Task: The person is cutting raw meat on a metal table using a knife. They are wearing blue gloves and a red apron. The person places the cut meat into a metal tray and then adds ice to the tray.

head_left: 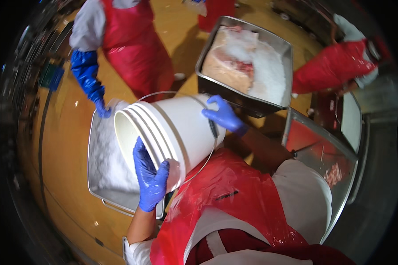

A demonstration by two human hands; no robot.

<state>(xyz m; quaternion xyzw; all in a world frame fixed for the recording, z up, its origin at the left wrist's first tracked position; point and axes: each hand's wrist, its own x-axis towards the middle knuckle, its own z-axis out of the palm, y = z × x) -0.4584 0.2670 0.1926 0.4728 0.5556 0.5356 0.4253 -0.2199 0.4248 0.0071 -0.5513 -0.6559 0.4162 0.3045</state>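
I hold a white plastic bucket (185, 123) tipped on its side over a steel bin of white granular material (110, 163). My left hand (150, 174), in a wet blue glove, grips its ribbed rim, fingers inside the mouth. My right hand (222, 115), also gloved, holds the bucket's base end. The wire handle hangs loose around it. The bucket's mouth faces left, toward the bin.
A co-worker (128, 57) in red apron and blue sleeve reaches toward the left bin. Another steel bin (201, 66) holds meat slabs and white granules, with another person (327, 66) beside it. A steel tray (318, 163) with meat scraps is at right; yellow floor (66, 168) surrounds them.
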